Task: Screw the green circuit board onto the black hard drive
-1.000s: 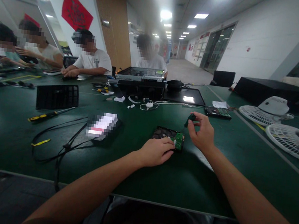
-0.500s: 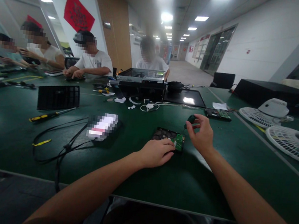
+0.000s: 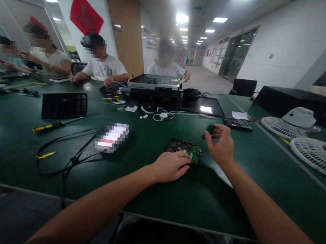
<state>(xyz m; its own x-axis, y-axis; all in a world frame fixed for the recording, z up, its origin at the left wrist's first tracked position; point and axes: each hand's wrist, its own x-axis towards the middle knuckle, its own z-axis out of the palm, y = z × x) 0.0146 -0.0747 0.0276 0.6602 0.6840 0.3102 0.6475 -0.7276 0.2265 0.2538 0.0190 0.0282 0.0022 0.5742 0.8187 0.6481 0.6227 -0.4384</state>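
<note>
A hard drive [image 3: 196, 154] lies on the green table with its green circuit board facing up. My left hand [image 3: 172, 166] rests over its near left part, fingers laid across the board and thumb by the near edge, gripping it against the table. In my right hand [image 3: 221, 143] is a screwdriver with a dark green handle [image 3: 209, 131], pinched between thumb and fingers. Its thin shaft points down to the drive's far right corner; whether the tip touches a screw is too small to tell.
Left of the drive lie a bundled white item [image 3: 113, 137], black cables [image 3: 67, 161], a yellow-black screwdriver [image 3: 48, 126] and a dark panel [image 3: 64, 106]. Another drive [image 3: 237, 124] and white fan parts [image 3: 285, 124] are at the right. An open metal case [image 3: 154, 83] stands ahead; co-workers sit beyond.
My right hand and the screwdriver have shifted very slightly right; my left hand stays on the drive. Across the table, one co-worker's hand reached right and another's arm moved toward the case.
</note>
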